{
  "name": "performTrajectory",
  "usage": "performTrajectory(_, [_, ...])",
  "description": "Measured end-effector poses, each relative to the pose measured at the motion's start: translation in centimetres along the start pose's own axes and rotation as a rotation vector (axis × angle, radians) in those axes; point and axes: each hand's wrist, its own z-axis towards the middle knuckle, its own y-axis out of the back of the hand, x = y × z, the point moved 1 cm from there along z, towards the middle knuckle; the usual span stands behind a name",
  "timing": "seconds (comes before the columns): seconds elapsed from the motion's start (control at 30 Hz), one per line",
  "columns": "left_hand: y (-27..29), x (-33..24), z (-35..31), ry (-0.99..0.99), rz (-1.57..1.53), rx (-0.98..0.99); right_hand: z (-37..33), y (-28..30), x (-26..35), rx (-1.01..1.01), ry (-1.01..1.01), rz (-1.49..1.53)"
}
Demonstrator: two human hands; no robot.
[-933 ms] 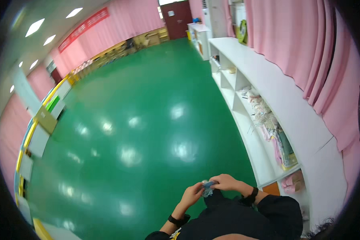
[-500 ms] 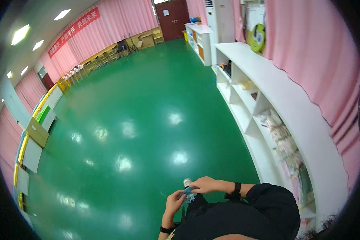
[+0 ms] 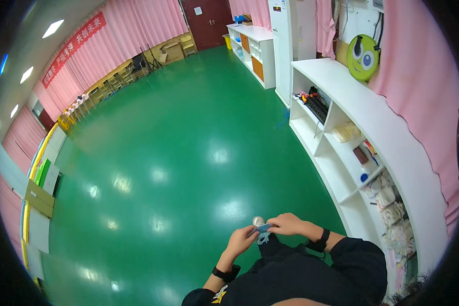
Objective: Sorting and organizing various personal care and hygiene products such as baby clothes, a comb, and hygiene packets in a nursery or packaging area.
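My left hand and my right hand are close together in front of my body. Between them, both sets of fingers pinch a small light-blue, crinkled piece that looks like soft plastic. Its exact kind is too small to make out. Part of it hangs below the fingertips. Behind it show a light-coloured shoe and my dark trouser leg.
A long white shelf unit runs along the right, holding a black device and several bagged bundles. On top leans a green round cartoon-face bag. White panels line the left of the green floor.
The view has swung, so more of the shelf and the green bag shows. Both hands appear higher and further right in the picture, still holding the blue piece.
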Motion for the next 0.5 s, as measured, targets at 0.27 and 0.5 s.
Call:
performTrajectory(0.27, [15.6,8.2,22.9,0.131,-0.187,-0.135,28.0,12.7,-6.8,-0.014,0.108,0.040])
performTrajectory(0.5, [27.6,17.4,40.5,0.238,-0.172,-0.286,53.4,21.5,-12.0,0.211,0.475,-0.127])
